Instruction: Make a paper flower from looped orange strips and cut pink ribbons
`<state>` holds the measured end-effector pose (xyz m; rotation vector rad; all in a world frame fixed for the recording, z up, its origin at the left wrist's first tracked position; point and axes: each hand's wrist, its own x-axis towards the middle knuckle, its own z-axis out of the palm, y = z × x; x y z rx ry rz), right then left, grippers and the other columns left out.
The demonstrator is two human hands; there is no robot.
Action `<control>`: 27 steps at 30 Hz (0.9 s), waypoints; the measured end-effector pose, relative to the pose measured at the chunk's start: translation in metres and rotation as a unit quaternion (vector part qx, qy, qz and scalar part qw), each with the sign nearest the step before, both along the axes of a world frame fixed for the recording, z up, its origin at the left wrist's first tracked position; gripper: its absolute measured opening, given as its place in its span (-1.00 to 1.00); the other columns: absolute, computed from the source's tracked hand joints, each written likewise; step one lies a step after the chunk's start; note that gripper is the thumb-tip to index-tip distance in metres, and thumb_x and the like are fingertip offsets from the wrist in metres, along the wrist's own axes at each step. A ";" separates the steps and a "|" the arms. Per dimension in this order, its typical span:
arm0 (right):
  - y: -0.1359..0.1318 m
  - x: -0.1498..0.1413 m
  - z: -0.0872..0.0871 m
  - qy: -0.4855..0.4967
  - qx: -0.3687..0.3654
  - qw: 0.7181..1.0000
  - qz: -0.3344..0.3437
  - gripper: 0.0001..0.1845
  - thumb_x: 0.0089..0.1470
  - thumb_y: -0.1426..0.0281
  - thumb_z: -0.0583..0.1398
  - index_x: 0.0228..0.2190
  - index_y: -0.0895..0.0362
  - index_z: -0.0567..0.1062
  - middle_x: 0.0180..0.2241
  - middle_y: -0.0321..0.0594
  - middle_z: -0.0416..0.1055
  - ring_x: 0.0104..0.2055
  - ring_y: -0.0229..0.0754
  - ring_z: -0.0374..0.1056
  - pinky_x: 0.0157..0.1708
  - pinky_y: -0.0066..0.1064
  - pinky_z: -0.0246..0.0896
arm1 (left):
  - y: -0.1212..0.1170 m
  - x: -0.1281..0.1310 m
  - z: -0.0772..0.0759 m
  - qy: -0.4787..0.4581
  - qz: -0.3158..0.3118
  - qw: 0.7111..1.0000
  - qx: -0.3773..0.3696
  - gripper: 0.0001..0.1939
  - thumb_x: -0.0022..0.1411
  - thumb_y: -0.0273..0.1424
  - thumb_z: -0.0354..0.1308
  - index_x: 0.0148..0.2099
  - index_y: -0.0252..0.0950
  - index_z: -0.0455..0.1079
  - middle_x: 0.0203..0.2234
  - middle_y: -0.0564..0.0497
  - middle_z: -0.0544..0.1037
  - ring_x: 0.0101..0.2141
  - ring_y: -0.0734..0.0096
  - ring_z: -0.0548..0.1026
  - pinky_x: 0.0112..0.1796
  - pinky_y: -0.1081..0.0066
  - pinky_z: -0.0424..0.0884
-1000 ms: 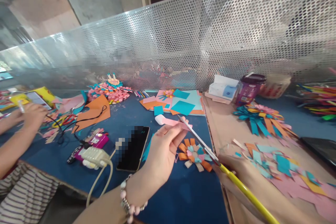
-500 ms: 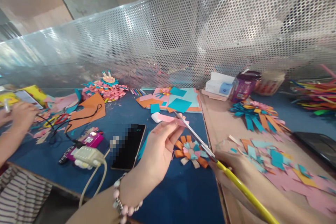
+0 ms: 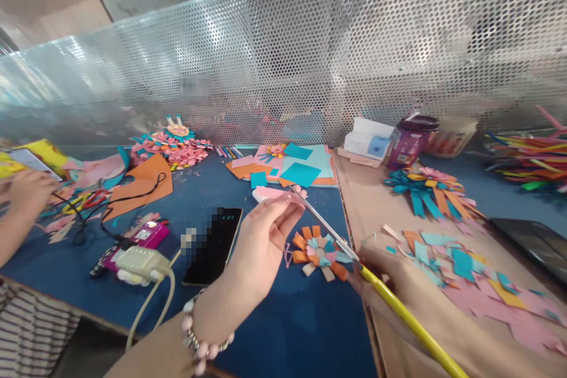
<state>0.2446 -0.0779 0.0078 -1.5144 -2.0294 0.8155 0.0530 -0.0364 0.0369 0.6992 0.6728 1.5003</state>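
Observation:
My left hand (image 3: 254,242), with a beaded bracelet at its wrist, is closed in a pinch on a pink paper strip (image 3: 271,193) that has a pale, rounded left end. My right hand (image 3: 394,283) grips a pair of yellow-handled scissors (image 3: 410,319), seen edge-on. Their silver blades reach up and left to the strip's right end by my left fingertips. Against the blade tip sits a small pink bit of paper (image 3: 299,191). Below the blades, a paper flower (image 3: 319,253) in orange, teal and pink lies on the blue table (image 3: 310,331).
A phone (image 3: 212,245) and a magenta case with a white plug (image 3: 144,263) lie left. Behind are stacked coloured papers (image 3: 305,162), a purple cup (image 3: 410,142) and a perforated metal screen (image 3: 274,65). Paper scraps (image 3: 465,266) cover the right. Another person's hand (image 3: 29,192) is far left.
The view has shifted slightly, so the table items sit further left. The pink strip's right end, which stuck out past the blades, now shows only as a small bit at the tip.

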 end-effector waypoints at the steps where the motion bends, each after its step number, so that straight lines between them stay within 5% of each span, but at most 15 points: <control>1: 0.001 0.002 -0.001 -0.004 0.007 1.000 -0.005 -0.67 0.11 0.14 0.06 -0.53 0.10 0.26 -0.58 -0.36 0.18 -0.54 -0.31 0.11 -0.59 -0.48 -0.03 | 0.004 -0.003 0.000 -0.001 0.008 1.000 -0.007 -0.91 0.10 -0.48 0.25 -0.32 -0.42 0.52 -0.27 -0.12 0.59 -0.17 0.33 0.54 -0.04 0.37 0.46; 6: 0.013 0.017 -0.006 -0.059 0.085 0.994 -0.039 -0.69 0.13 0.13 0.01 -0.49 0.08 0.22 -0.53 -0.32 0.26 -0.46 -0.23 0.23 -0.46 -0.43 0.08 | 0.033 -0.025 -0.002 -0.004 0.045 0.999 -0.016 -0.90 0.07 -0.47 0.27 -0.31 -0.38 0.46 -0.30 -0.05 0.58 -0.20 0.37 0.54 -0.08 0.35 0.45; 9: 0.029 0.032 -0.012 -0.153 0.086 0.982 -0.069 -0.69 0.15 0.15 -0.03 -0.51 0.08 0.20 -0.54 -0.28 0.32 -0.50 -0.21 0.24 -0.50 -0.42 0.02 | 0.050 -0.043 -0.002 0.093 -0.037 0.995 -0.021 -0.89 0.06 -0.45 0.26 -0.31 -0.35 0.43 -0.37 -0.01 0.56 -0.32 0.43 0.53 -0.20 0.35 0.46; 12: 0.047 0.048 -0.019 -0.287 0.109 0.945 -0.116 -0.72 0.14 0.20 -0.02 -0.51 0.09 0.24 -0.50 -0.16 0.39 -0.51 -0.15 0.27 -0.53 -0.39 -0.08 | 0.059 -0.059 0.001 0.279 -0.117 0.953 0.022 -0.83 0.07 -0.41 0.24 -0.26 -0.35 0.43 -0.34 -0.05 0.55 -0.33 0.40 0.52 -0.26 0.36 0.44; 17: 0.068 0.062 -0.024 -0.379 0.112 0.908 -0.142 -0.72 0.16 0.26 -0.05 -0.42 0.13 0.36 -0.38 -0.02 0.48 -0.42 -0.01 0.40 -0.53 -0.36 -0.11 | 0.064 -0.076 0.003 0.498 -0.112 0.857 0.077 -0.81 0.08 -0.35 0.20 -0.28 -0.37 0.45 -0.32 -0.13 0.57 -0.30 0.34 0.51 -0.24 0.35 0.39; 23: 0.073 0.057 -0.027 -0.373 0.102 0.912 -0.137 -0.67 0.08 0.16 0.02 -0.35 0.14 0.42 -0.37 -0.04 0.48 -0.42 -0.04 0.40 -0.53 -0.37 -0.06 | 0.070 -0.087 -0.009 0.554 -0.129 0.818 0.082 -0.79 0.07 -0.36 0.18 -0.24 -0.37 0.46 -0.29 -0.13 0.58 -0.27 0.32 0.52 -0.20 0.35 0.38; 27: 0.076 0.055 -0.027 -0.314 0.101 0.938 -0.107 -0.69 0.03 0.18 0.08 -0.33 0.15 0.43 -0.33 -0.09 0.48 -0.36 -0.10 0.40 -0.47 -0.40 0.05 | 0.072 -0.097 -0.014 0.619 -0.155 0.763 0.102 -0.77 0.06 -0.35 0.17 -0.24 -0.36 0.46 -0.32 -0.08 0.59 -0.29 0.30 0.52 -0.19 0.36 0.35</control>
